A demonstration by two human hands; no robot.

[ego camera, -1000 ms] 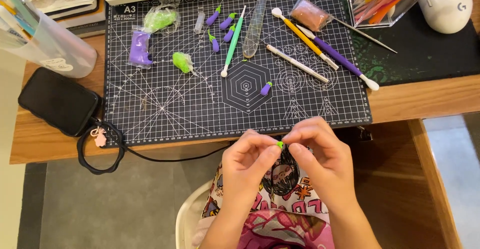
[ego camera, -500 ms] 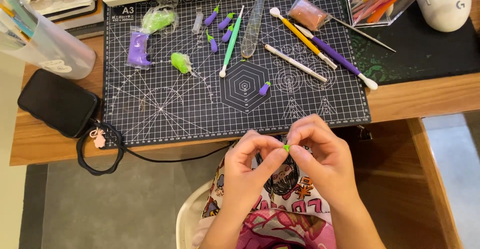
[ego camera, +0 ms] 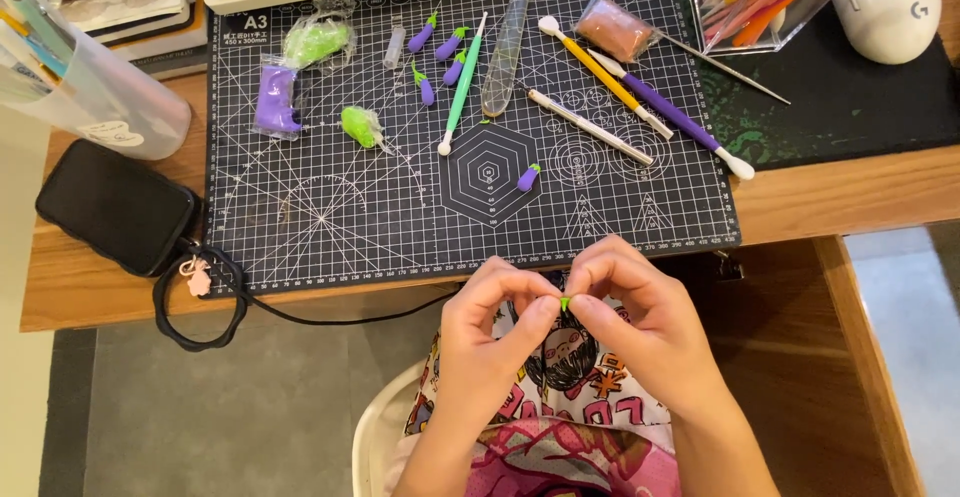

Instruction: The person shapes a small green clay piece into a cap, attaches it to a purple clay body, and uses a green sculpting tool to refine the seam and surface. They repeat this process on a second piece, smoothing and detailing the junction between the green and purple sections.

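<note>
Below the mat's near edge, over the lap, both hands meet fingertip to fingertip. Left hand [ego camera: 490, 332] and right hand [ego camera: 640, 317] each pinch a tiny green clay bit [ego camera: 565, 303]; fingers closed tight on it, only a sliver shows. Its long axis and pointing direction: cannot tell, too small and mostly covered.

On the cutting mat [ego camera: 330, 217]: a white size label sits at the far left corner. Purple clay pack [ego camera: 275, 99], rectangular, lies at the left; a crumpled clear wrap with green clay [ego camera: 316, 41] just beyond it; a smaller green lump [ego camera: 359, 125] nearby. Pinkish-brown pack [ego camera: 615, 29], flat rectangle, lies at far centre-right. One small purple eggplant piece [ego camera: 528, 178] rests beside the printed hexagon, green tip away from the person. Four more eggplants [ego camera: 440, 52] are grouped near the green tool [ego camera: 463, 82]. Black phone [ego camera: 115, 207] lies left of the mat on the desk.

Versus 0.5 s earlier: hands in the same spot, pinch unchanged; the green bit remains between the fingertips. Mat items unmoved.
</note>
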